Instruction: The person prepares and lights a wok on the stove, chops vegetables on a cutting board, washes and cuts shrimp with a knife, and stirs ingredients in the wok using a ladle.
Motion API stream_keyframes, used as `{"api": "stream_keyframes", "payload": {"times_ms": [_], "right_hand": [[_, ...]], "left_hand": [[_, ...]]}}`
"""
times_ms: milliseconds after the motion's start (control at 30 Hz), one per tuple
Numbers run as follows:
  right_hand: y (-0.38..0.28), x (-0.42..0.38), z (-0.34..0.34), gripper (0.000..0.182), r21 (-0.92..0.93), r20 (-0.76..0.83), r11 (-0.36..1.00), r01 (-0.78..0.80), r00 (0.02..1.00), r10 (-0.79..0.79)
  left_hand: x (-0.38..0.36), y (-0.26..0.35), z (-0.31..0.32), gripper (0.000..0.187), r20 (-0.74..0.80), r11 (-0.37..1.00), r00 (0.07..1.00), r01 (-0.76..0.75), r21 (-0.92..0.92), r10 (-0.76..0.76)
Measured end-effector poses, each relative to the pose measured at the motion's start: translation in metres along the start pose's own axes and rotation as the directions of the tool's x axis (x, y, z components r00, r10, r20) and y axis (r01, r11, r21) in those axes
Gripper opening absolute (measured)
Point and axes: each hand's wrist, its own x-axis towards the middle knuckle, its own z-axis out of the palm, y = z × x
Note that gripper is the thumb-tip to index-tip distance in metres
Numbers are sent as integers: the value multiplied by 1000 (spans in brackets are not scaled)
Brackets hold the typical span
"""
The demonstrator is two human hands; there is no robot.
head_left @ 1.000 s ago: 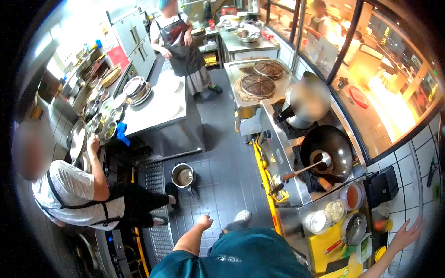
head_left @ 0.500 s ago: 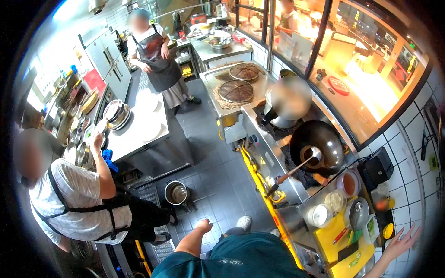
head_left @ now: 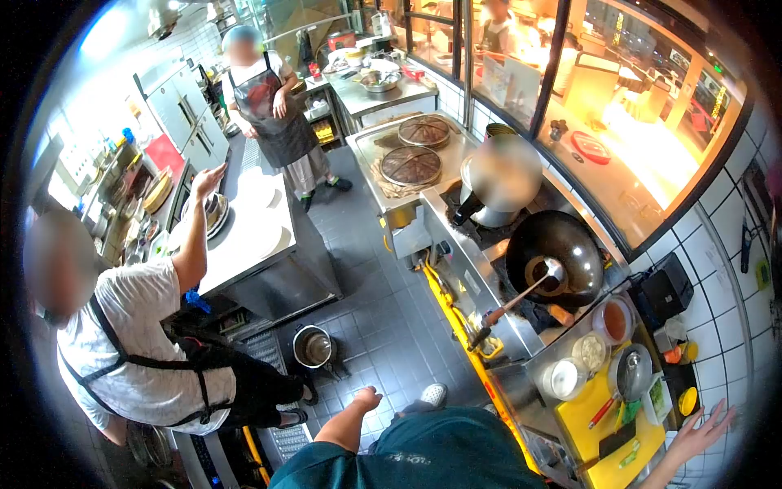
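Note:
My left hand (head_left: 368,398) hangs over the tiled floor with its fingers curled in, and I see nothing in it. My right hand (head_left: 705,430) is open, fingers spread, beside the white wall tiles at the right. Left of it lies a yellow cutting board (head_left: 580,414) with a red-handled tool (head_left: 601,413), a dark-bladed cleaver (head_left: 617,440) and a green vegetable piece (head_left: 630,454) on it. A white tray of chopped greens (head_left: 657,399) and a metal bowl (head_left: 633,371) stand close by. Neither hand touches these things.
A black wok (head_left: 533,244) with a ladle (head_left: 521,297) in it sits on the stove. Behind it stands a large pot (head_left: 489,213). A metal bucket (head_left: 314,346) is on the floor. One co-worker (head_left: 151,326) stands at left, another (head_left: 273,114) at the back.
The nearer co-worker's arm has risen and now reaches out over the white counter. My left hand has moved slightly right; my right hand stays spread near the wall.

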Motion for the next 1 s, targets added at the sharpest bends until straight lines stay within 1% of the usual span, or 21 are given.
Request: {"api": "stream_keyframes", "payload": {"times_ms": [33, 133, 233, 267, 300, 367, 400, 433, 500, 533, 567, 600, 700, 733, 767, 833, 867, 900, 933, 967, 1000], "right_hand": [[-8, 4, -3, 48, 9, -18, 1000, -4, 1000, 4], [6, -8, 13, 47, -11, 67, 999, -33, 997, 34], [12, -21, 23, 47, 78, 44, 997, -24, 999, 20], [6, -25, 17, 48, 106, 90, 991, -83, 993, 73], [1, -25, 5, 49, 115, 117, 988, -99, 989, 86], [-10, -29, -21, 54, 137, 143, 982, -132, 983, 113], [-14, -33, -36, 56, 131, 171, 981, -142, 978, 118], [-19, -37, -50, 54, 104, 183, 980, -170, 972, 149], [-18, -53, -82, 55, 60, 268, 969, -240, 939, 216], [-14, -66, -97, 57, 6, 273, 966, -260, 929, 248], [-10, -77, -112, 57, -36, 309, 961, -274, 911, 272], [-4, -93, -129, 57, -72, 330, 952, -299, 893, 306], [12, -156, -176, 60, -178, 385, 912, -369, 827, 409], [16, -178, -189, 60, -193, 407, 886, -423, 787, 464], [18, -210, -201, 61, -266, 426, 851, -452, 737, 525], [15, -261, -225, 62, -309, 451, 794, -523, 655, 606], [10, -284, -233, 61, -361, 488, 755, -548, 579, 653], [5, -310, -243, 60, -369, 531, 710, -600, 491, 691], [-4, -339, -247, 63, -381, 561, 657, -650, 402, 723], [-12, -368, -251, 66, -390, 589, 599, -699, 311, 746], [-19, -390, -255, 65, -379, 630, 567, -732, 244, 737]], "left_hand": [[0, -1, 1, 53, -3, 1000, 1000, 1, 0, -1], [-4, 0, 0, 53, 9, 1000, 999, 31, -2, -31], [-11, 6, -4, 52, 21, 998, 1000, 9, 64, -11], [-7, 0, 2, 53, 3, 1000, 1000, -5, 30, 5], [-7, 2, 1, 54, 20, 999, 999, 37, 24, -38], [4, -4, 1, 53, 51, 992, 996, -81, 102, 76], [25, -18, 7, 49, 140, 966, 972, -211, 146, 191], [45, -27, 9, 46, 234, 924, 926, -340, 177, 296], [63, -20, 10, 40, 343, 910, 896, -363, 203, 281], [73, -14, 9, 39, 439, 738, 785, -592, 325, 437], [88, -7, 10, 38, 542, 509, 640, -766, 393, 545], [96, 4, 4, 37, 643, 247, 475, -875, 416, 601], [108, 31, -12, 31, 536, 253, 507, -841, 478, 675], [115, 49, -19, 31, 545, 276, 523, -837, 472, 656], [116, 73, -22, 30, 566, 289, 537, -833, 471, 626], [105, 123, -32, 28, 595, 274, 538, -834, 480, 597], [98, 147, -32, 27, 620, 221, 514, -844, 488, 593], [87, 170, -29, 27, 653, 149, 481, -855, 497, 585], [60, 206, -31, 25, 745, 23, 440, -868, 496, 502], [61, 217, -21, 25, 762, -29, 429, -863, 504, 485], [75, 222, -2, 26, 778, -74, 420, -858, 508, 468]]}}
